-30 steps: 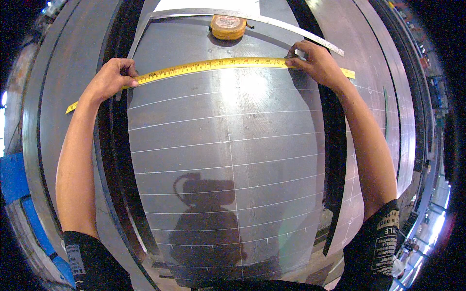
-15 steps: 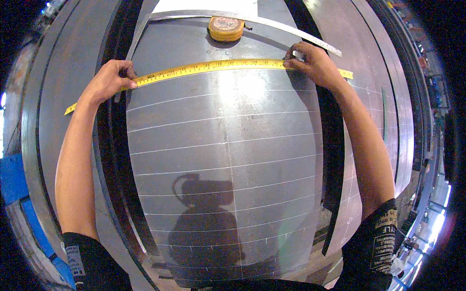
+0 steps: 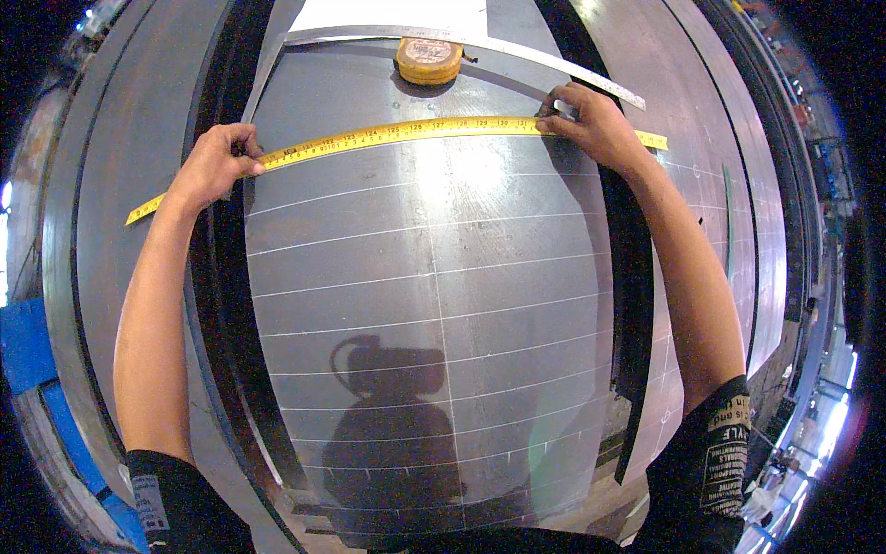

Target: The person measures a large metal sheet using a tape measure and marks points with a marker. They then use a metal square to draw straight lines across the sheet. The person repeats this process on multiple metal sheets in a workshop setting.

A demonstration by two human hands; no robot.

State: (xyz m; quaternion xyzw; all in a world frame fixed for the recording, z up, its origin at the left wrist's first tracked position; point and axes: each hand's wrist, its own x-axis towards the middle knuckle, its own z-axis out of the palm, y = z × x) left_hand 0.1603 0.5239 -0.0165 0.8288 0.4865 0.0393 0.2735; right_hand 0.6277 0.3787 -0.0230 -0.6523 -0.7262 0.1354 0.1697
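A yellow measuring tape blade (image 3: 415, 131) stretches from side to side over a grey metal plate (image 3: 360, 217), along its far part. At the left my left hand (image 3: 214, 168) pinches the blade between thumb and fingers. My right hand (image 3: 595, 126) presses the blade near its other end, fingers curled. A small white piece (image 3: 565, 109) shows among the right fingers; its kind I cannot make out. Both blade ends stick out past my hands. Beyond the blade sits a worn yellow tape measure case (image 3: 428, 61), with no visible link to this blade.
A long metal ruler (image 3: 554, 66) lies behind the case, with a second thin metal arm (image 3: 266, 78) slanting toward me at its left. Thin white lines cross the plate. Dark raised strips (image 3: 632, 305) run along both sides. A white sheet (image 3: 388, 13) is at the far edge.
My left hand has shifted slightly right and nearer to me, still pinching the blade. My right hand keeps almost the same place. The view has moved a little.
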